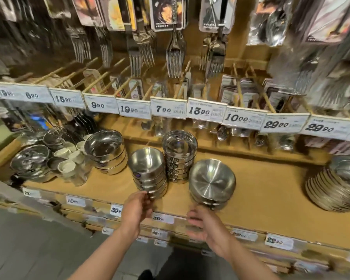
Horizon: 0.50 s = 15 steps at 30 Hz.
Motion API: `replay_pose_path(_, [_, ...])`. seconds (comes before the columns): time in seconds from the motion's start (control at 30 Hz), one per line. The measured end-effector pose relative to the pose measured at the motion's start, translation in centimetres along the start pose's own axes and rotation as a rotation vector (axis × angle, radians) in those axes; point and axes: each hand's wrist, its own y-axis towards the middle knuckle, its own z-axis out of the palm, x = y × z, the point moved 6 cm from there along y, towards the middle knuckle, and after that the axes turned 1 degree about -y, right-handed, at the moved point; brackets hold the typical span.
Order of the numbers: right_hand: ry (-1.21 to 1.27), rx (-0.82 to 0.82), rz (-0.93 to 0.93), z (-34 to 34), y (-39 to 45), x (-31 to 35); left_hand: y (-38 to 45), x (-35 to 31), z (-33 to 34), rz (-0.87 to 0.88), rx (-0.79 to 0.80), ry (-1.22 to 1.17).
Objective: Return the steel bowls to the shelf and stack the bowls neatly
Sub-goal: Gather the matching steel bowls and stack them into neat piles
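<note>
Left hand (136,207) grips bowl stack (148,172) base; right hand (204,225) relaxed, just below wide bowls (212,183).

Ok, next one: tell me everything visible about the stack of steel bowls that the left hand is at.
The stack of steel bowls stands upright on the wooden shelf, near its front edge. It looks like about five nested bowls of brushed, matte steel; the exact count is unclear. The top one is open and empty. A small dark label shows on one side wall. The left hand touches the lowest bowls at the front with its fingertips. A taller stack of shinier dishes stands close behind to the right; whether they touch is unclear.
</note>
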Motion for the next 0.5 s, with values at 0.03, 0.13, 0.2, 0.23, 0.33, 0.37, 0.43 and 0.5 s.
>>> replay_pose_path(0.03, [0.009,0.003,-0.025,1.5,0.2,0.6,0.7,-0.5,-1.0,0.009,-0.004,0.016])
replay_pose_path(0.13, [0.039,-0.061,-0.067,5.0,1.1,2.1,3.2,-1.9,-4.1,0.021,-0.033,0.042])
replay_pose_path(0.2, [0.063,-0.119,-0.086,6.5,1.8,2.5,4.9,-3.0,-5.7,0.031,-0.036,0.064])
replay_pose_path(0.23, [0.082,-0.145,-0.092,7.0,2.0,2.5,5.7,-3.6,-6.3,0.033,-0.029,0.072])
replay_pose_path(0.33, [0.126,-0.209,-0.126,8.2,2.7,2.2,7.8,-5.0,-6.6,0.011,0.038,0.075])
replay_pose_path(0.37, [0.138,-0.229,-0.139,8.4,2.9,2.1,8.2,-5.4,-6.4,-0.002,0.072,0.084])
replay_pose_path(0.43, [0.158,-0.26,-0.166,9.0,3.4,2.0,8.9,-6.2,-5.9,-0.016,0.125,0.089])
replay_pose_path(0.5, [0.146,-0.273,-0.187,9.7,3.9,1.9,9.4,-6.9,-5.4,-0.004,0.174,0.096])
